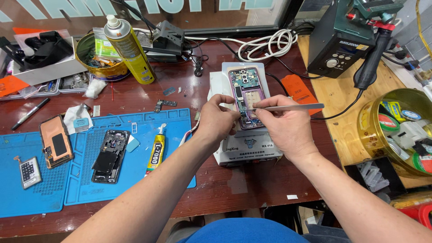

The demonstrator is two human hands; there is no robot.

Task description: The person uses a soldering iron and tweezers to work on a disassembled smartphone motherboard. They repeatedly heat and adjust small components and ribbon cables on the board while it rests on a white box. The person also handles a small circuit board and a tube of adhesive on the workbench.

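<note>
**Working tweezers into an opened phone on the heating pad**

Pinching a pair of slim metal tweezers [288,107], the right hand [281,128] holds them nearly flat, tips aimed left into the opened phone [246,96], probably so the points can slip under a small part without digging in. The left hand [217,120] is closed at the phone's left edge, thumb and forefinger bearing on the frame; it seems to brace the phone so it does not slide.

The phone lies back-open, purple frame upward, on a white heating pad [245,146] near the middle of the table [225,189], which raises the work and keeps it square to the person.

Left of the pad, a blue work mat [135,180] keeps removed parts together: a dark phone chassis [109,155], a tube of adhesive [156,153] and, further left, a copper-backed screen panel [56,141]. A yellow spray can [130,49] stands toward the far edge. At the far right corner sits a rework station [339,42], its black handpiece [371,63] hung up beside it, and a gold tin of tape rolls [396,135] lies at the right edge.
</note>
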